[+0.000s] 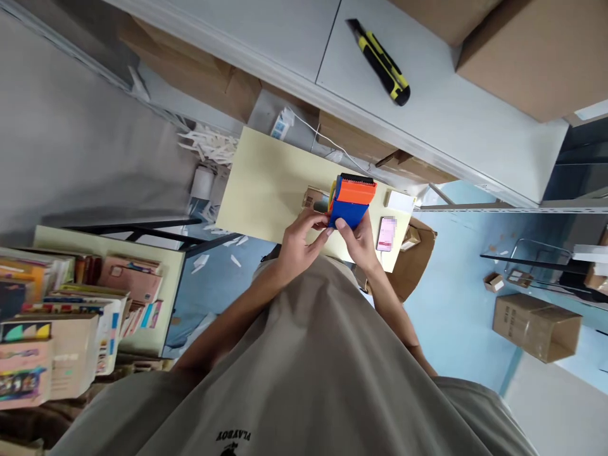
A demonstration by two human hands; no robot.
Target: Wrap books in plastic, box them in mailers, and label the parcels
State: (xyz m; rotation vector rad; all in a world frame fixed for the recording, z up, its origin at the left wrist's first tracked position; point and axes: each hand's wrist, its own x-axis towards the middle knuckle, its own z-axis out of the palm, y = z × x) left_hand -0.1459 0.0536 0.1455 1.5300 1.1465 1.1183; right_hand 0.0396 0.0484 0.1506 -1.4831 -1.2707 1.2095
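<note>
A blue-and-orange tape dispenser (350,206) with a black toothed edge is held over the pale yellow table (259,183). My right hand (361,244) grips it from below, with the thumb lying flat on the blue face. At its lower left side, my left hand (304,244) is closed, thumb and fingertips pinched at the dispenser's edge. A bit of yellow shows along the dispenser's left side. Behind it lies a small brown box (313,197), partly hidden. A phone (387,233) with a lit pink screen rests right of my hands.
Above the table runs a white shelf (427,120) carrying a yellow-and-black utility knife (380,63) and a cardboard box (536,57). Books (71,335) are stacked at left. An open carton (415,259) stands by the table's right edge; another carton (532,326) lies farther right.
</note>
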